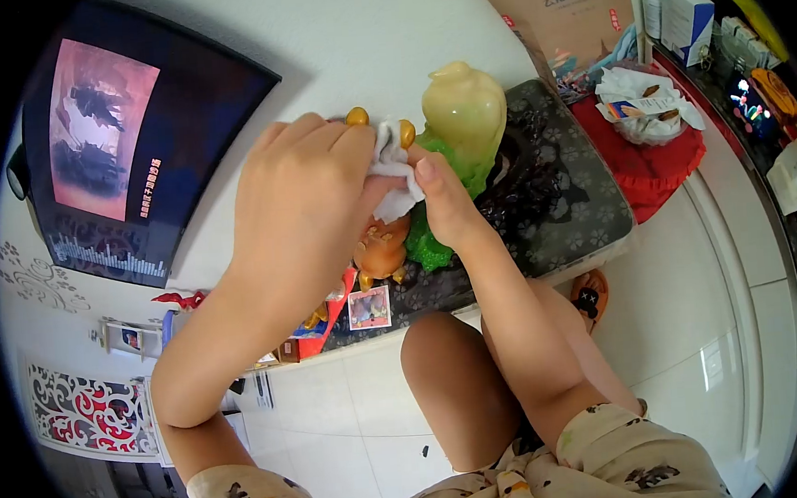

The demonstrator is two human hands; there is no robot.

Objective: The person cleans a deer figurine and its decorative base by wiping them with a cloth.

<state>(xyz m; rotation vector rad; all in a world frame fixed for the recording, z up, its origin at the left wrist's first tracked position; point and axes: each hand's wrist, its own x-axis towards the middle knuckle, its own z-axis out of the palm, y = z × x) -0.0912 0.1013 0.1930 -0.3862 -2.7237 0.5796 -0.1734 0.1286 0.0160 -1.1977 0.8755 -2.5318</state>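
Observation:
My left hand (pixel 307 177) is closed on a white cloth (pixel 396 181), pressed against an orange-brown glossy figurine (pixel 382 248) with gold knobs. Much of the figurine is covered by the hand and cloth. On its right side, my right hand (pixel 448 200) curls in with the thumb by the cloth's edge; its fingertips are mostly hidden behind the cloth and figurine. Just behind that hand rises a glossy pale-yellow and green cabbage-shaped ornament (pixel 466 122) beside a dark carved base (pixel 522 173).
The dark patterned countertop (pixel 561 221) carries a small picture card (pixel 369 307) near its front edge. At the left a television screen (pixel 104 139) is on. A brown paper bag (pixel 572 28) and a plastic-wrapped bowl (pixel 650 110) on red cloth stand at the right.

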